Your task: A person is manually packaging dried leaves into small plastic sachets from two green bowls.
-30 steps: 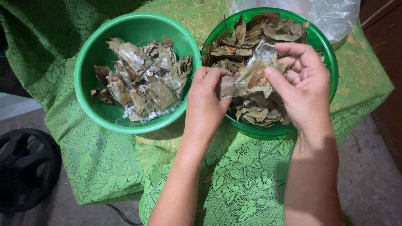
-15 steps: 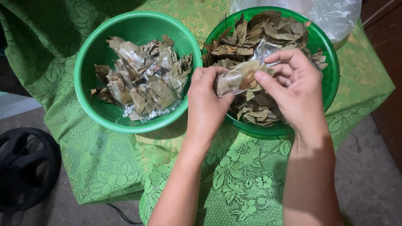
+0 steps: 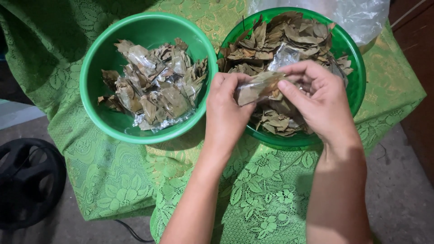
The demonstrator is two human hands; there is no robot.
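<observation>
Both hands hold one small clear packet of dried leaves (image 3: 257,86) above the right green bowl (image 3: 352,58). My left hand (image 3: 228,113) grips the packet's left end, and my right hand (image 3: 318,101) pinches its right end with thumb and fingers. The right bowl is full of loose dried brown leaves (image 3: 280,36). The left green bowl (image 3: 135,31) holds several filled clear packets of leaves (image 3: 153,86).
Both bowls stand on a small table covered with a green lace cloth (image 3: 253,194). A clear plastic bag (image 3: 357,16) lies behind the right bowl. A black round object (image 3: 27,180) sits on the concrete floor at the left.
The loose leaves and open wrap in my hands have been folded into a tighter packet, and my right hand's fingers have closed down over its right end.
</observation>
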